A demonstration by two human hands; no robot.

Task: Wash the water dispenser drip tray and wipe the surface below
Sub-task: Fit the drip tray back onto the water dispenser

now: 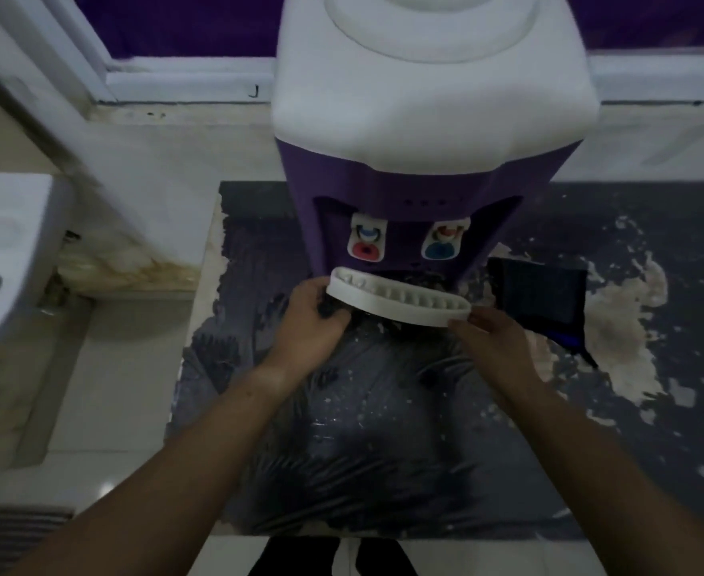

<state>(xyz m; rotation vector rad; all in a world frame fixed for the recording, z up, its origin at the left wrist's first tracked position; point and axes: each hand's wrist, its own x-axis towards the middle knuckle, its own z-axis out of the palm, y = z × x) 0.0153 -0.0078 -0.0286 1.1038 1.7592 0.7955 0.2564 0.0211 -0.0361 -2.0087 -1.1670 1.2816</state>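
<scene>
White and slotted, the plastic drip tray (400, 303) is sitting askew at the foot of the purple-and-white water dispenser (425, 118). If you are pulling unevenly, any water inside is likely spilling onto the dark flaking surface (383, 430). Your left hand (310, 322) is curling round its left end, and your right hand (493, 338) is pinching its right end.

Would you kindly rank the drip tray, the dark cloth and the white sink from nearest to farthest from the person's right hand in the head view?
1. The drip tray: the right hand grips its right end.
2. The dark cloth: lying just right of the water dispenser, a little beyond the hand.
3. The white sink: at the far left edge of the view.
</scene>
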